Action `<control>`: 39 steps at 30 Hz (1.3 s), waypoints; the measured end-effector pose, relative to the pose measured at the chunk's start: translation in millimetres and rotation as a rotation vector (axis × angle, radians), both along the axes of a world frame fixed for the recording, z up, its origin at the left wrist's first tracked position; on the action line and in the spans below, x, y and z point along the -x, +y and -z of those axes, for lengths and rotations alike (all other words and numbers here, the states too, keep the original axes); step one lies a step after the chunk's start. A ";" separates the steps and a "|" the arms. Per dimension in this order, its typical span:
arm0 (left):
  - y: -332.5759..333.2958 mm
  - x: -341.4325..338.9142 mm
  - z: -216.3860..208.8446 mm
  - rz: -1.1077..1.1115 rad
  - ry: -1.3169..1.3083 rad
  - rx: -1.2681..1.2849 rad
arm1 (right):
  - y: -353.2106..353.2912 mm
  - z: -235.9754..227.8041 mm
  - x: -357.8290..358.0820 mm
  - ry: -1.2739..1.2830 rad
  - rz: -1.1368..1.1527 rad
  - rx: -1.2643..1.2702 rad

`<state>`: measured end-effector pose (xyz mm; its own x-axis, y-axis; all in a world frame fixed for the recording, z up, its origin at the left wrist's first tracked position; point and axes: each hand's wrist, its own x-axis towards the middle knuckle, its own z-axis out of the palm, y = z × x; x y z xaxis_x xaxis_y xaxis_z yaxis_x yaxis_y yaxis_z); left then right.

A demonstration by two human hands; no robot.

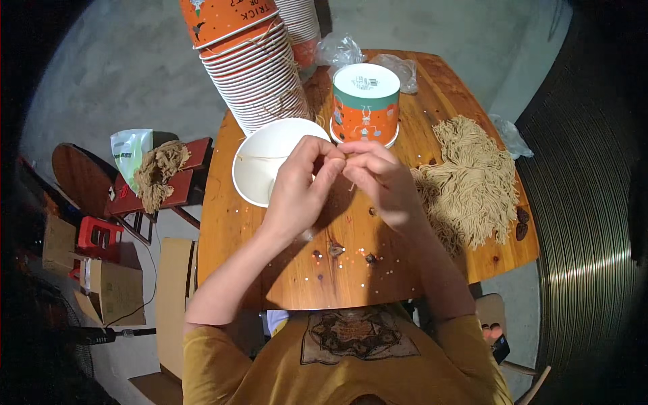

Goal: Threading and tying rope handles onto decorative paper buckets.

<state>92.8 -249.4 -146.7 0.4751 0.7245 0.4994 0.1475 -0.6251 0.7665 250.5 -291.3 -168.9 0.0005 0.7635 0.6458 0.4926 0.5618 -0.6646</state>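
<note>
A white paper bucket (251, 181) lies tipped toward me on the wooden table, just left of my hands. Across its mouth runs a thin tan string (262, 158), which leads toward my fingers. My left hand (302, 181) is closed in a pinch beside the bucket's right rim. Fingertip to fingertip with it, my right hand (382, 177) pinches too. The string seems to pass between both sets of fingers, but the pinched ends are mostly hidden. Behind my right hand an orange and green paper bucket (365, 116) stands upside down.
A tall stack of paper buckets (253, 77) stands at the back left of the table (324, 283). A heap of tan strings (476, 182) covers the right side. Clear plastic bags (398, 71) lie behind. More string (162, 170) hangs over a red stool at left.
</note>
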 end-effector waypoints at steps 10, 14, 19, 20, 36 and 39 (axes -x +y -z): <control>6.0 2.5 -7.8 0.137 -0.104 0.375 | 1.4 3.8 7.8 0.370 -0.013 0.312; 11.5 5.1 -6.0 0.126 -0.138 0.424 | 6.0 13.3 8.7 0.382 -0.112 0.301; 14.1 3.8 -6.4 0.131 -0.071 0.351 | 10.7 22.9 11.2 0.476 -0.122 0.219; 15.0 4.4 -5.2 0.131 -0.070 0.351 | 9.2 22.3 11.4 0.476 -0.122 0.219; 18.2 25.2 -12.5 -0.040 0.495 0.345 | 4.4 22.1 16.9 0.209 0.219 0.219; 21.2 32.3 -9.4 0.029 0.387 0.370 | 6.0 20.5 23.9 0.211 0.183 0.119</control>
